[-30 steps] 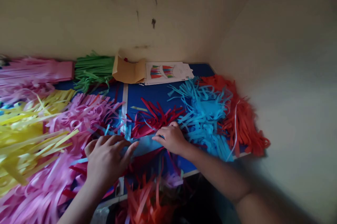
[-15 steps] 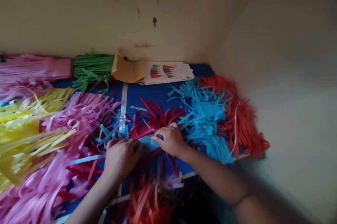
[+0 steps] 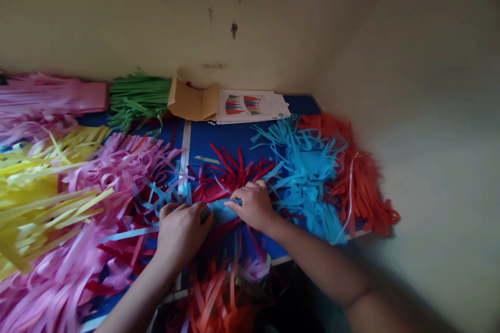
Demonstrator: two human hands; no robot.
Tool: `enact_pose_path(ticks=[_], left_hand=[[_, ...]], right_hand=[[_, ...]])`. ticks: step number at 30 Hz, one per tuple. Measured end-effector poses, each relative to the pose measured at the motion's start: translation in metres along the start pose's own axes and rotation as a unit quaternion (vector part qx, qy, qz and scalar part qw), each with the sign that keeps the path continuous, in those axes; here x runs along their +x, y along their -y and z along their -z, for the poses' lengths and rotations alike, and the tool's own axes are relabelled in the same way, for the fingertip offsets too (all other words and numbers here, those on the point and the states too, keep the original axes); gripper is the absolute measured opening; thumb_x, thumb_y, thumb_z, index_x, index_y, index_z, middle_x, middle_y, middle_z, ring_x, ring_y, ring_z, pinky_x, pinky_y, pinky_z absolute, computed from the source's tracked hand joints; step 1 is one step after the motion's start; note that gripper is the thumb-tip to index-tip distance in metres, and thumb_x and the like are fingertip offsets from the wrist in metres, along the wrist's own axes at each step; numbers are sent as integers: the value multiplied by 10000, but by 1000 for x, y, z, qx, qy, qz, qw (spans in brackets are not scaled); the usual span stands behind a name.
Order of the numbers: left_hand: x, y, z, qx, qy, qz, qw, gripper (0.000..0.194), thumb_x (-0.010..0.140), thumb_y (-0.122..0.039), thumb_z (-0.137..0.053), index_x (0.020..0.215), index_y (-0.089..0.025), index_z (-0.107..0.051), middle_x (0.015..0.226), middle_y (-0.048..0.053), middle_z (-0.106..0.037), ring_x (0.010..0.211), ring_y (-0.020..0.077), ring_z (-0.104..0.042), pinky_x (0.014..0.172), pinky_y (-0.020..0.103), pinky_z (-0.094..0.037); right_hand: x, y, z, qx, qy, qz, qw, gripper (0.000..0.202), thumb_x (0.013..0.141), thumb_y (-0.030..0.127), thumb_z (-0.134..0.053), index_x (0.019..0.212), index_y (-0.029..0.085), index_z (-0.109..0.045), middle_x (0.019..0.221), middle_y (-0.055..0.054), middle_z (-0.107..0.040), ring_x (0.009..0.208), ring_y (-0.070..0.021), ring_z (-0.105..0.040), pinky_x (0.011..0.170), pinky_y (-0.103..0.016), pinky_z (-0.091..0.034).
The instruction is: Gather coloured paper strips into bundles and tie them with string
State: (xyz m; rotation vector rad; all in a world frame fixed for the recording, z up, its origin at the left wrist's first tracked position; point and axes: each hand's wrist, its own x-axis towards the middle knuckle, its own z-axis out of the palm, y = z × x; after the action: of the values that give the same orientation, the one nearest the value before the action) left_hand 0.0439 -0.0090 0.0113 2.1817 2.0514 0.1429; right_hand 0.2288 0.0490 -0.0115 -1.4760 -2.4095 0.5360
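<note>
Between my hands lies a light-blue strip of tissue paper (image 3: pixel 222 212), folded or rolled along its length. My left hand (image 3: pixel 183 230) pinches its left end, fingers curled over it. At the other end my right hand (image 3: pixel 253 205) grips it between thumb and fingers. Blue fringe (image 3: pixel 135 233) trails out to the left of my left hand. Dark-red fringed tissue paper (image 3: pixel 234 169) spreads out behind and beneath the blue strip. My fingers hide part of the strip.
The blue table (image 3: pixel 230 137) bears pink fringes (image 3: pixel 125 166), yellow fringes (image 3: pixel 31 192), a green bundle (image 3: pixel 140 98), a blue pile (image 3: pixel 312 176) and an orange-red pile (image 3: pixel 355 182). A printed packet (image 3: pixel 250 105) lies by the wall. Orange fringe (image 3: pixel 219 296) hangs at the front edge.
The blue strip between my hands looks slightly narrower. Both hands keep their hold and have shifted only a little; the view has moved slightly.
</note>
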Motion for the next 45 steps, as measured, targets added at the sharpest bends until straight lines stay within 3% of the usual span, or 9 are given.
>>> enact_pose_path(ticks=[4,7,12,18,24,28,32,37,45], left_hand=[[-3,0,4,16,-104,-50,993,240,879,-327,-547,1044,-210,-675,1071,128,-711,1038,327,-598,939,483,-365],[0,-1,8,17,-73,-175,982,160,859,-171,-542,869,-241,-685,918,76,-700,935,280,-591,919,461,-375],[0,-4,12,30,-30,-253,967,169,854,-152,-518,775,-210,-655,783,59,-668,871,256,-612,992,488,-345],[-9,-4,11,63,-54,-218,972,225,776,-136,-530,915,-210,-690,837,65,-697,839,261,-661,1080,573,-259],[-7,5,10,1,-87,-177,980,213,824,-201,-521,864,-243,-726,813,20,-746,814,236,-696,1140,632,-131],[-10,8,8,25,-110,-167,980,197,876,-331,-553,871,-241,-727,834,22,-743,823,245,-691,1134,637,-140],[-16,16,2,72,-144,-167,973,304,947,-202,-445,819,-258,-715,789,-15,-735,770,198,-683,1139,588,-163],[-22,25,-5,-17,-204,-153,967,273,953,-312,-501,805,-278,-728,839,-26,-764,813,197,-700,1137,529,-182],[-13,19,-5,-6,-168,-48,985,369,944,-349,-484,665,-239,-698,744,16,-739,830,251,-688,1015,529,-289]], right_hand=[[-2,-1,14,-34,-30,-28,999,201,915,425,-670,858,233,-689,845,-35,-720,896,-223,-600,853,-385,-277],[-9,2,31,-67,-121,-14,990,105,936,298,-614,976,213,-661,1036,-80,-688,1026,-260,-561,905,-411,-279],[-16,11,36,-45,56,245,967,174,840,172,-586,1001,190,-650,999,-58,-695,953,-214,-584,884,-378,-314],[0,2,32,-78,108,250,959,318,746,181,-624,1063,167,-633,1065,-90,-672,980,-242,-580,870,-386,-303],[10,-7,37,-18,105,224,969,177,777,162,-649,944,194,-699,1027,-28,-714,947,-194,-622,837,-359,-278],[13,-16,30,17,75,212,974,85,862,191,-670,913,213,-734,998,-5,-745,949,-168,-640,835,-353,-261],[13,-23,24,24,60,224,972,76,874,196,-698,921,229,-747,1007,5,-751,940,-156,-639,842,-349,-255],[13,-21,20,6,48,196,979,97,910,304,-692,949,251,-764,963,-9,-745,905,-164,-627,805,-339,-257],[19,-8,18,6,30,83,996,84,910,276,-676,914,263,-759,931,27,-766,913,-160,-665,811,-334,-276]])
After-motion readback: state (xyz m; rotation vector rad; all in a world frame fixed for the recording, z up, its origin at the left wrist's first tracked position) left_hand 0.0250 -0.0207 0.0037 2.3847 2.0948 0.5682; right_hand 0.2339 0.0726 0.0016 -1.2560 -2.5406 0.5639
